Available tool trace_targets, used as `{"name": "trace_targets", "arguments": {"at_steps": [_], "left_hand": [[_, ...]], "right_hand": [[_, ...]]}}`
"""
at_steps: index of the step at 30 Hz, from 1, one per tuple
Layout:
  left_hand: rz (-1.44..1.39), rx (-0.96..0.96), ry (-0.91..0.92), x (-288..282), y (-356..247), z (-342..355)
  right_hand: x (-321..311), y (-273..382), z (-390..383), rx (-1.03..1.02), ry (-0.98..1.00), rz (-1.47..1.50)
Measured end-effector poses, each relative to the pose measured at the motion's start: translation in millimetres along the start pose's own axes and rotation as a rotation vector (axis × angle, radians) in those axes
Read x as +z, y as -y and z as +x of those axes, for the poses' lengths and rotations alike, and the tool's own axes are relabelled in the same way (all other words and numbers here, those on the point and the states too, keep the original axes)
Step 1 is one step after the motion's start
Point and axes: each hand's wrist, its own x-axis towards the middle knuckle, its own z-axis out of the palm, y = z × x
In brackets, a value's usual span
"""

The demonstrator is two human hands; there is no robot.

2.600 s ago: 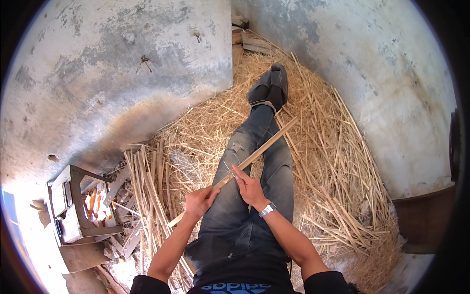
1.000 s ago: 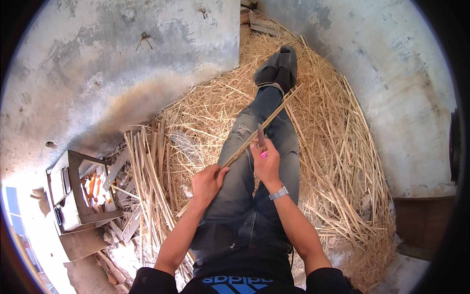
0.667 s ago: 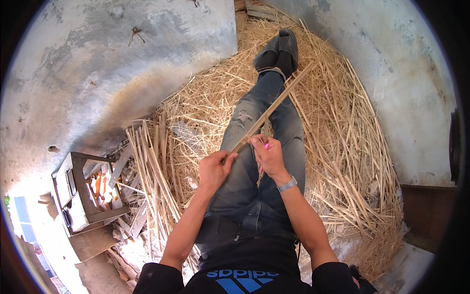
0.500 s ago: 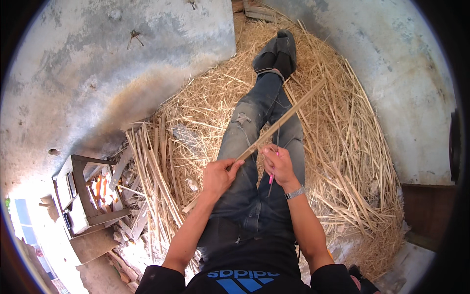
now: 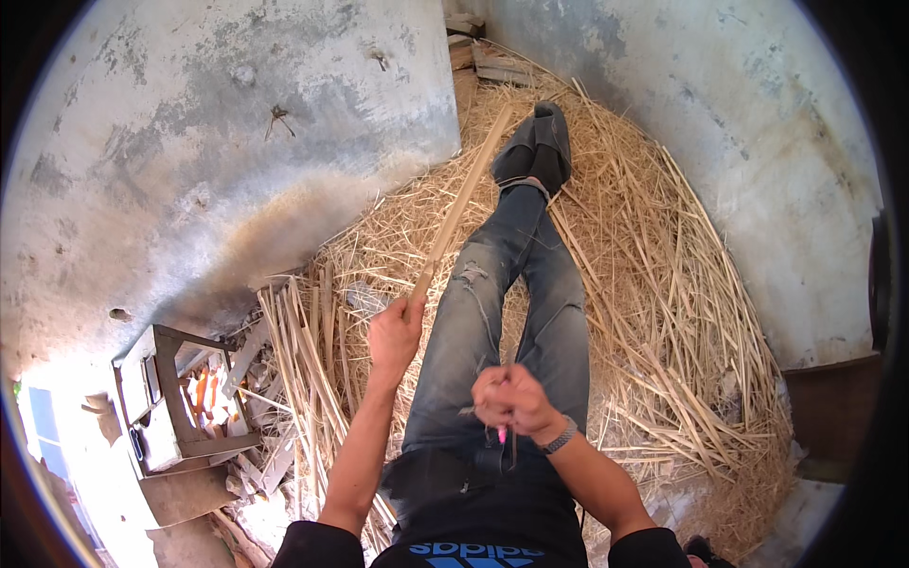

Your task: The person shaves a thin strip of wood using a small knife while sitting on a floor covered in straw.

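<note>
Pale tan strip point(image 5: 461, 204) slants far and rightward from the left hand point(image 5: 394, 339), which grips its near part, left of the outstretched legs point(image 5: 473, 303). Over the lap point(image 5: 434, 435), the slightly blurred right hand point(image 5: 516, 399) is curled around a pink-marked tool point(image 5: 503, 434) poking out nearward.

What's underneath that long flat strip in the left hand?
Loose straw shows on both sides of the strip. What lies right beneath it is covered, and the left hand hides the part it grips.
</note>
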Motion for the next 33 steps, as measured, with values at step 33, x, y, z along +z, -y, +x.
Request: {"name": "trace_targets", "arguments": {"at_steps": [33], "left_hand": [[0.203, 0.425, 0.074, 8.7, 66.8, -80.5]], "right_hand": [[-155.4, 41.2, 82.8, -0.677, -0.861, -1.651]]}}
